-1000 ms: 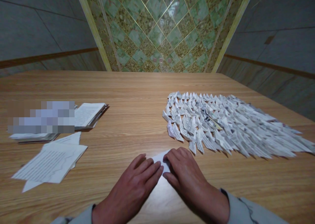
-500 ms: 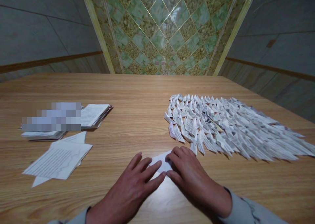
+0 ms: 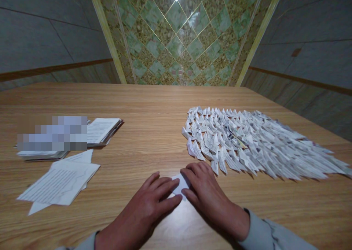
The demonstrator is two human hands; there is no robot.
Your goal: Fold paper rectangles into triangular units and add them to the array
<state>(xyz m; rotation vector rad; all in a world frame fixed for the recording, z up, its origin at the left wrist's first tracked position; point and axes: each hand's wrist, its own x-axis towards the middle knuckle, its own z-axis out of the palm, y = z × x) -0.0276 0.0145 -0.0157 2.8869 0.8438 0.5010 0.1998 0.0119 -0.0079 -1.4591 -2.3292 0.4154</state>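
Both my grips lay open and flat, my right hand point(image 3: 210, 197) partly over the folded white paper point(image 3: 180, 186) and my left hand point(image 3: 141, 209) just touching it, the paper between them on the wooden counter point(image 3: 154, 110).

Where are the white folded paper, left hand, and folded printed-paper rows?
White folded paper point(image 3: 182, 184), head view, its exposed middle.
Bare left hand point(image 3: 140, 209), head view, back of hand.
Folded printed-paper rows point(image 3: 247, 143), head view, middle of the mass.

Left hand point(image 3: 140, 209), right hand point(image 3: 209, 198), both palm-down
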